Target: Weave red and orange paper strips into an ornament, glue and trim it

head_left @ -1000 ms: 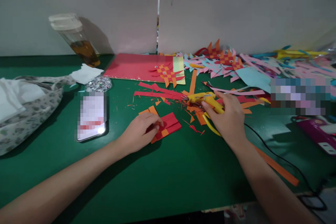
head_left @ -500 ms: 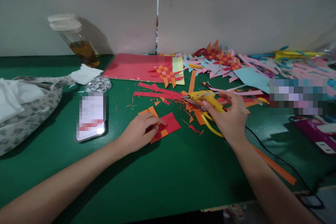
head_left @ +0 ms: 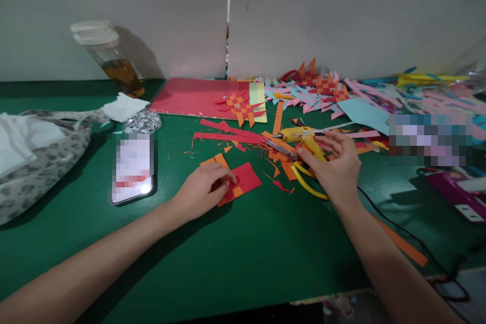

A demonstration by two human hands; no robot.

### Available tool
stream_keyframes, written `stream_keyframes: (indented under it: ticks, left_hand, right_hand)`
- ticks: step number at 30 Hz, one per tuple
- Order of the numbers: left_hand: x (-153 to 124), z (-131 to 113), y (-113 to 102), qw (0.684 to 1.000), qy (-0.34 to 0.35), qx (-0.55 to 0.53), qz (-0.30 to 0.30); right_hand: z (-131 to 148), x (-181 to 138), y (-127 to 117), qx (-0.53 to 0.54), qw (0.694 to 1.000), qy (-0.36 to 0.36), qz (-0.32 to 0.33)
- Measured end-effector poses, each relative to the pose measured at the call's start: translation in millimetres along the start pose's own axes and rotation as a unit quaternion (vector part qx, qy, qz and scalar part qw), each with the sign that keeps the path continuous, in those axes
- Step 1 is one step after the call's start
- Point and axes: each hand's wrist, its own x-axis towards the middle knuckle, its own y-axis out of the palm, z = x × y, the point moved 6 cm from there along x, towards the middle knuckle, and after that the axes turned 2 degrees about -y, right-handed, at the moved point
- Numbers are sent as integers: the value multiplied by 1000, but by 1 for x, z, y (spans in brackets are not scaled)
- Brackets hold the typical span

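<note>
My left hand [head_left: 199, 190] rests on a partly woven red and orange paper piece [head_left: 248, 180] lying on the green table. Its fingers are curled, the tips touching the paper, and the hand covers part of the weave. Over the scraps to the right, my right hand [head_left: 336, 162] has thumb and fingers around the yellow hot glue gun [head_left: 298, 135], whose nozzle points left. A pair of scissors [head_left: 281, 149] with yellow handles lies just below the gun, close to my right thumb. Red paper strips [head_left: 228, 135] and orange offcuts [head_left: 286, 168] surround the tools.
Woven paper fish [head_left: 241, 106] lie on a red paper pack [head_left: 190, 96] near the wall. A phone [head_left: 132, 169], a bottle [head_left: 119, 68] and a patterned cloth bag [head_left: 49, 162] stand left. Right are a purple power strip [head_left: 451, 192], a black cord [head_left: 395, 223] and paper strips.
My right hand and the glue gun have shifted slightly right, uncovering more of the scissors. The fingers of my left hand have curled in over the paper piece.
</note>
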Motion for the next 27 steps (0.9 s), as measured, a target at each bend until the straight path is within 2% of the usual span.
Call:
stream_keyframes:
  ticks: [4, 10, 14, 21, 24, 27]
  left_hand:
    - [0, 1, 0, 1000, -3, -12, 3]
    - [-1, 0, 0, 999, 5, 38, 4]
    - [-1, 2, -1, 1000, -2, 12, -5]
    - [0, -1, 2, 998, 30, 45, 27]
    - [-1, -2, 3, 997, 30, 73, 21]
    - [-2, -2, 1, 998, 15, 57, 6]
  right_hand:
    - [0, -1, 0, 5, 1000, -5, 4]
    - [1, -1, 0, 10, 1000, -2, 2]
    - [1, 0, 1, 5, 1000, -2, 5]
    - [-1, -1, 3, 5, 1000, -11, 11]
    - [1, -1, 3, 4, 1000, -1, 12]
    - [2, -2, 3, 0, 1000, 15, 13]
